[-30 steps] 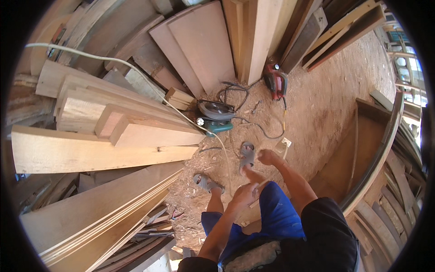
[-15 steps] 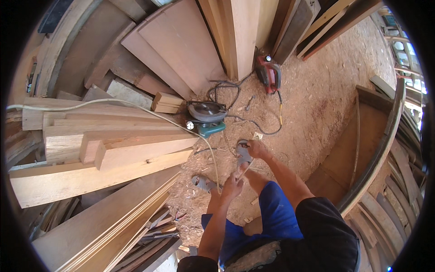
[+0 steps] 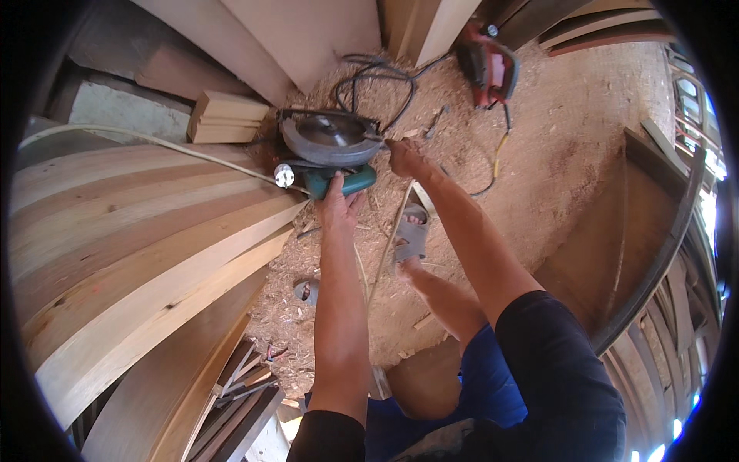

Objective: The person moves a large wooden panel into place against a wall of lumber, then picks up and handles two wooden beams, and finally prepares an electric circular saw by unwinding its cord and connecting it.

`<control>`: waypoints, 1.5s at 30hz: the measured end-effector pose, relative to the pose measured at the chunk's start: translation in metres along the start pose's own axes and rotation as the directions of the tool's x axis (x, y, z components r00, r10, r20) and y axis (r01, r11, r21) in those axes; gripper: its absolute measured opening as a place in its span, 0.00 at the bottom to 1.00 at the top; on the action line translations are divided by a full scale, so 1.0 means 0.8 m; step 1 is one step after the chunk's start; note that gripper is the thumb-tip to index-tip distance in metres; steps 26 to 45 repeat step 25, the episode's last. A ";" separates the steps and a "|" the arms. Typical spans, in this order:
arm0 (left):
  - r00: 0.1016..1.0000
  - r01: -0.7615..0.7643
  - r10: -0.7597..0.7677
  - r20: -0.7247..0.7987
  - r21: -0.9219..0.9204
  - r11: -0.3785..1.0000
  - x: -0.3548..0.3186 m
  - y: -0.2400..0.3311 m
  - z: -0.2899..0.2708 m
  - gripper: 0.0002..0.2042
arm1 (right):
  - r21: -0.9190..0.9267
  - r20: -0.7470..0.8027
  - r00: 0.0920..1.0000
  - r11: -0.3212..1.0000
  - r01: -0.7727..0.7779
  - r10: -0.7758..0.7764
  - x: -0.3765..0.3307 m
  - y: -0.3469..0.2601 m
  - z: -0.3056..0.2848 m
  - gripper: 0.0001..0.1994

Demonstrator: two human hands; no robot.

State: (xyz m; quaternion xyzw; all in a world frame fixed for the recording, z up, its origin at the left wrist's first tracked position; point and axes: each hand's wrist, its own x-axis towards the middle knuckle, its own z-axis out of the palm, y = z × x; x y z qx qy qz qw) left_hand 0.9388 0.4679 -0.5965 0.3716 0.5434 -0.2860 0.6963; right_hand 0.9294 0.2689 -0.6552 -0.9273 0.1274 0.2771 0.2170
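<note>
A circular saw [image 3: 327, 137] with a round blade and a green motor housing lies on the sawdust-strewn floor ahead of me. My left hand [image 3: 339, 204] is on the green housing from the near side, thumb over it and some fingers partly hidden beneath. At the saw's right edge, my right hand [image 3: 406, 158] is closed on its metal part; the fingertips are partly hidden. A plug with metal pins [image 3: 284, 175] sits left of the housing. Below my right hand, a pale cord [image 3: 390, 245] runs down between my feet.
A red power tool [image 3: 488, 68] stands at the far right of the saw, with a black cable [image 3: 354, 81] looping nearby. Stacked boards [image 3: 154, 239] fill the left. Short wood blocks [image 3: 225, 119] sit behind them. A curved wooden panel [image 3: 585, 254] is at the right.
Both hands have moved forward from near my knees to the saw. The pale strip earlier between them is no longer held. My view has come closer to the saw.
</note>
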 end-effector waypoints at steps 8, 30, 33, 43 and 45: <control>0.991 -0.104 0.106 0.087 -0.032 0.994 -0.005 -0.001 -0.018 0.21 | -0.290 0.159 0.960 0.941 -0.177 0.230 -0.009 0.016 0.010 0.12; 0.982 -0.180 0.159 0.106 0.796 0.578 -0.020 -0.014 -0.032 0.42 | 0.115 0.028 0.976 0.969 -0.219 0.217 -0.279 0.185 -0.065 0.12; 0.982 -0.180 0.159 0.106 0.796 0.578 -0.020 -0.014 -0.032 0.42 | 0.115 0.028 0.976 0.969 -0.219 0.217 -0.279 0.185 -0.065 0.12; 0.982 -0.180 0.159 0.106 0.796 0.578 -0.020 -0.014 -0.032 0.42 | 0.115 0.028 0.976 0.969 -0.219 0.217 -0.279 0.185 -0.065 0.12; 0.982 -0.180 0.159 0.106 0.796 0.578 -0.020 -0.014 -0.032 0.42 | 0.115 0.028 0.976 0.969 -0.219 0.217 -0.279 0.185 -0.065 0.12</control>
